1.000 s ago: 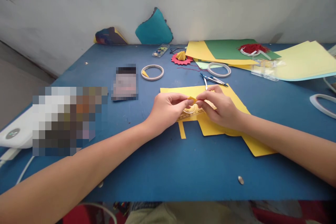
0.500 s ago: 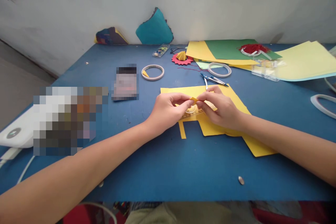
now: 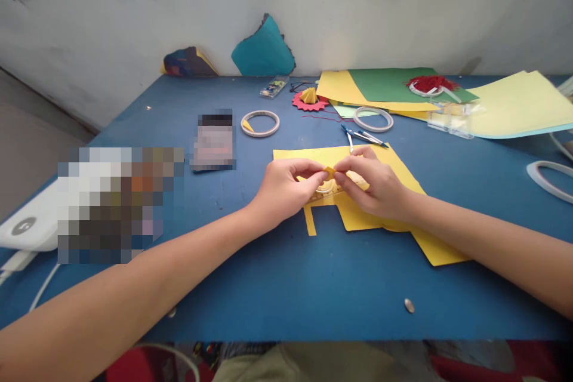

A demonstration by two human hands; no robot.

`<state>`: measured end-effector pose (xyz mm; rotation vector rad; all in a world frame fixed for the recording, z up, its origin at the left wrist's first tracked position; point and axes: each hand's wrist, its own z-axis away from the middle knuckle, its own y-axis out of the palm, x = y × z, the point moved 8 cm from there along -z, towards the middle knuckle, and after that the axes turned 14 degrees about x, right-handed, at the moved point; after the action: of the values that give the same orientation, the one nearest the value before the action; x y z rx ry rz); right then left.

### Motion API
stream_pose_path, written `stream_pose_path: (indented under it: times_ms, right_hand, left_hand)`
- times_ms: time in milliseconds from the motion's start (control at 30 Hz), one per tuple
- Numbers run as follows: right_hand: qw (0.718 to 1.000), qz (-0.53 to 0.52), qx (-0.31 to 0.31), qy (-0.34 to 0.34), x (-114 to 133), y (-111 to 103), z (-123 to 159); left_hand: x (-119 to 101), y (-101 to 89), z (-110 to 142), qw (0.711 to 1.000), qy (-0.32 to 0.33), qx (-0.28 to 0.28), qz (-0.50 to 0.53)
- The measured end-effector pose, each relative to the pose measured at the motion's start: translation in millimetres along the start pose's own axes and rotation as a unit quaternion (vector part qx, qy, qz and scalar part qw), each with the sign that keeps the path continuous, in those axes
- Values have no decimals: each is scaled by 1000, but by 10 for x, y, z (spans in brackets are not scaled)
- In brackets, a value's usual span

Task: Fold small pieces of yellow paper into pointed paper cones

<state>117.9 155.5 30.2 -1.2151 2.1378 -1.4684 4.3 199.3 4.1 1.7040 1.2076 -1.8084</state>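
Note:
Between the fingertips of my left hand (image 3: 290, 186) and my right hand (image 3: 373, 182) is a small folded piece of yellow paper (image 3: 329, 172). Both hands pinch it, one from each side. Under the hands lies a clear protractor (image 3: 323, 190), partly covered by my fingers. It rests on a yellow paper sheet (image 3: 400, 174) with a cut-out notch at its front edge. A narrow yellow paper strip (image 3: 310, 222) sticks out toward me. Just beyond my right hand is a blue and silver drawing compass (image 3: 364, 135).
Tape rolls (image 3: 260, 133) (image 3: 373, 127) lie behind the hands. Farther back are a red paper flower with a yellow folded centre (image 3: 308, 97), green card (image 3: 389, 85) and red shredded strands (image 3: 430, 85). A white power strip (image 3: 27, 221) and blurred items occupy the left side.
The yellow piece between my fingertips is turned slightly, showing a little more of its face. Both hands keep their pinch in nearly the same place.

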Motion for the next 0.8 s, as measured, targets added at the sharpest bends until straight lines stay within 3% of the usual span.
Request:
stream_pose_path:
  times_ms: [233,600,800]
  right_hand:
    - [999,16,-27,-22,55,-36,17]
    - [998,35,-49,-26,71,-58,41]
    - [997,38,-60,-21,52,-64,44]
  left_hand:
    - [-137,75,40,994,55,23,-89]
    - [-159,76,66,989,59,10,-134]
    - [-99,76,43,995,27,21,-89]
